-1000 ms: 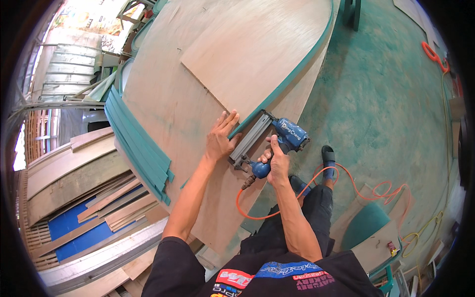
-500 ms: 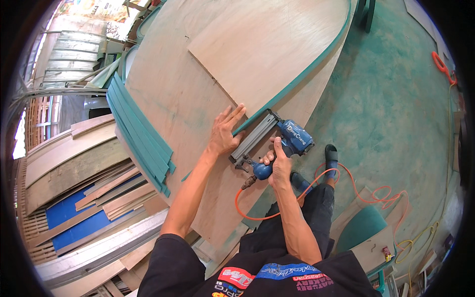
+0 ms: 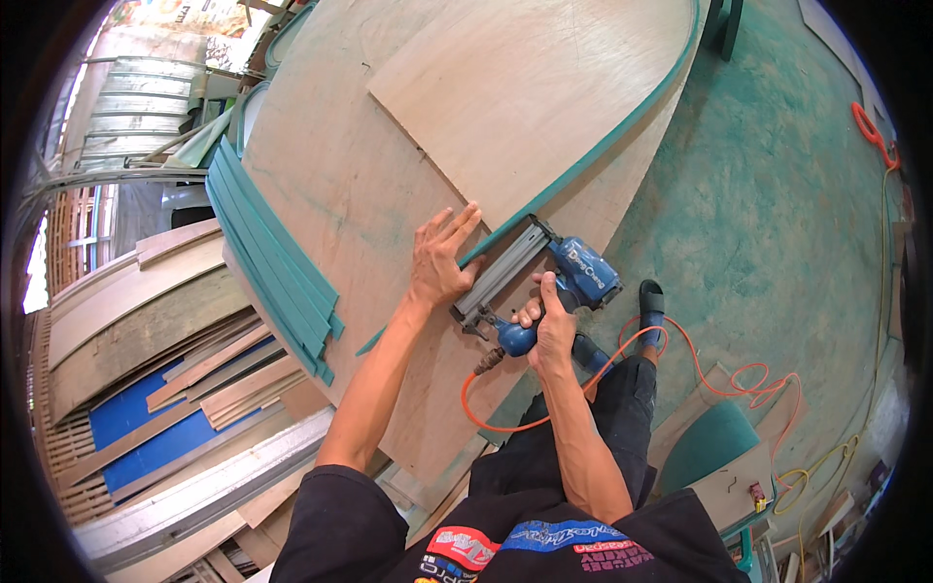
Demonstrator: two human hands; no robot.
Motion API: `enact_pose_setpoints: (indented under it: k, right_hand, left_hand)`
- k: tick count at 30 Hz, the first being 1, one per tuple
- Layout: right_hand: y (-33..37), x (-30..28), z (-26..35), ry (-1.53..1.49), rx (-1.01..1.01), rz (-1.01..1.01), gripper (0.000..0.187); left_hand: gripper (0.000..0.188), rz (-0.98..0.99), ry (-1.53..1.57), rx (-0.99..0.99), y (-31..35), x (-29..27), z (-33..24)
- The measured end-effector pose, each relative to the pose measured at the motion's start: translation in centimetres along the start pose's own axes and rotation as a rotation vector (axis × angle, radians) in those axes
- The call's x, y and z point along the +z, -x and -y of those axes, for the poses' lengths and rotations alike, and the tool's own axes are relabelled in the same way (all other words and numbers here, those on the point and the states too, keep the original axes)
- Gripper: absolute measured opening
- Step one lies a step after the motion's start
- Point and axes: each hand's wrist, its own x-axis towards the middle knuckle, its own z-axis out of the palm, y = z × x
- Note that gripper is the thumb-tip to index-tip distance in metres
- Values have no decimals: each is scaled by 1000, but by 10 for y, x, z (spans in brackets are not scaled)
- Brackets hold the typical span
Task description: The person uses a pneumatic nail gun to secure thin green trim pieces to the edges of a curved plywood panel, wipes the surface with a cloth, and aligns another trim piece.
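Observation:
A wooden panel [image 3: 544, 92] with a rounded far end lies on a larger plywood sheet [image 3: 321, 175]. A thin teal strip [image 3: 583, 171] follows its right edge and runs on past the near corner, beneath my left hand. My left hand [image 3: 443, 257] is at that corner, fingers stretched along the panel's near edge and thumb against the strip, pinching it. In my right hand [image 3: 549, 325] is a blue and grey air nail gun [image 3: 588, 272], gripped by the handle. Its nose meets the strip just past the corner. An orange air hose [image 3: 486, 424] trails from the handle's end.
Several loose teal strips [image 3: 272, 262] are stacked at the sheet's left edge. Wood offcuts [image 3: 209, 389] lie further left. The hose loops over the green-stained floor [image 3: 739, 194] at right, near my sandalled foot [image 3: 651, 301] and a teal-seated stool [image 3: 714, 447].
The view has shifted very slightly. Both hands and the nail gun keep nearly the same place at the panel's corner.

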Motion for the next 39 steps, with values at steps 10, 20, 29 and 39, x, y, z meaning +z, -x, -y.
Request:
enact_pose_setpoints:
  k: [10, 20, 29, 39]
  right_hand:
    - [0, -2, 1, -7, 23, 27, 34]
    - [-1, 0, 4, 7, 4, 7, 36]
    - [0, -2, 5, -9, 57, 18, 38]
    - [0, -1, 4, 17, 77, -1, 37]
  left_hand:
    - [73, -16, 39, 20, -3, 6, 2]
    - [71, -24, 52, 20, -14, 5, -8]
    - [62, -104, 139, 34, -21, 9, -2]
    - [39, -304, 33, -131, -26, 19, -11]
